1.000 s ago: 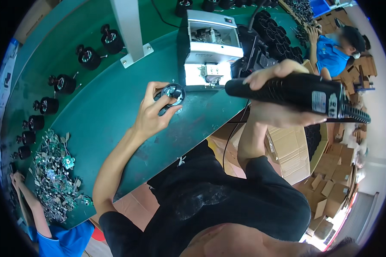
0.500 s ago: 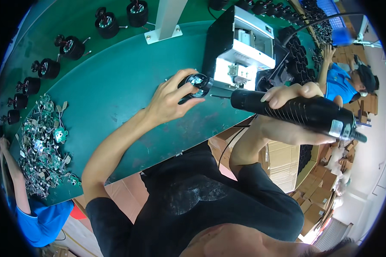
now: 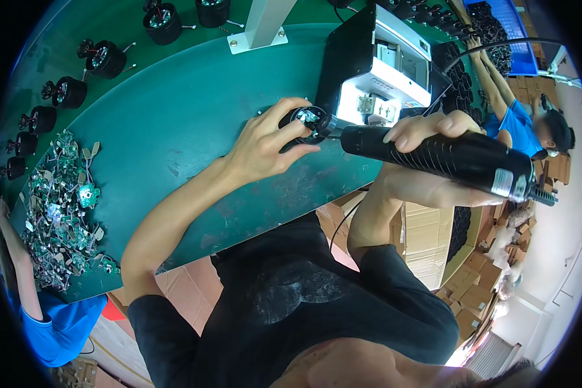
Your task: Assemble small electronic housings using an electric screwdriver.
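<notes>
The round black part (image 3: 310, 118), its shiny insides showing, is held just above the counter (image 3: 155, 145), in front of the lit white-and-black machine (image 3: 383, 74). The left hand (image 3: 265, 142) has its grip curled around it, thumb below and fingers over its side. What has just changed is the gap: half a second ago the thin bit (image 3: 335, 134) of the black power driver (image 3: 427, 155) stood clear of the part, and now its end meets the part's dark near side, most likely bringing the tool into working contact, though the exact spot is hidden. The right hand (image 3: 420, 184) holds the driver in a full, wrapped grip, the body lying nearly level and aimed at the part. Farther out, a heap of green circuit boards (image 3: 61, 220) covers the counter's left end, and a row of black housings (image 3: 107, 59) stands beyond its curved edge. Co-workers in blue shirts (image 3: 64, 330) reach in from both sides, well apart from these hands.
</notes>
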Action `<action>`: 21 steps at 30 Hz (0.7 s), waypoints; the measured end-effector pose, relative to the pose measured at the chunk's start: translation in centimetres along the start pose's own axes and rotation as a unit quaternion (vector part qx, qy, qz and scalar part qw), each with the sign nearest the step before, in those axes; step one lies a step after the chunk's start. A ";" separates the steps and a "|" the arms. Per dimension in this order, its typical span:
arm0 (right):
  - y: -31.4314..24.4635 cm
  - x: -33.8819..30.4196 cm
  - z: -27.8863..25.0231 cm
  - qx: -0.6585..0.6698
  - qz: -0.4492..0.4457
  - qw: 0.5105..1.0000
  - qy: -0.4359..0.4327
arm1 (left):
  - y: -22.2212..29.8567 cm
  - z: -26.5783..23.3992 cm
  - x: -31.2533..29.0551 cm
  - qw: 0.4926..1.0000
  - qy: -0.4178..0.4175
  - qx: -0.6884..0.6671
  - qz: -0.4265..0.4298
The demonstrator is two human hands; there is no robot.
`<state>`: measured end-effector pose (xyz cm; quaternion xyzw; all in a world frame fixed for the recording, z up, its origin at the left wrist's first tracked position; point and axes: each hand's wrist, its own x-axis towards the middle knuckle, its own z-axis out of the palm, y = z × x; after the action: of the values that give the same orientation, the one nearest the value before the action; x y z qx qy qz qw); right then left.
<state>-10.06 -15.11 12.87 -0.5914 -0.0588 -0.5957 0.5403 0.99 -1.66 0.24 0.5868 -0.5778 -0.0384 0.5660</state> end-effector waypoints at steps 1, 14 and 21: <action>0.2 -0.1 0.3 0.017 -0.002 1.000 -0.001 | 0.0 0.0 -0.1 1.000 0.000 0.001 -0.003; -1.5 0.3 -2.6 0.003 -0.018 0.997 -0.080 | 0.0 0.0 -0.3 0.998 -0.037 -0.004 -0.060; -3.2 3.0 -6.0 -0.064 -0.136 0.986 -0.065 | 0.7 0.1 0.6 0.993 -0.041 -0.035 -0.106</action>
<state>-15.36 -19.82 15.23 -0.6485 -0.1353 -0.6268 0.4101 0.65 -1.93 1.05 0.6227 -0.5333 -0.1423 0.5546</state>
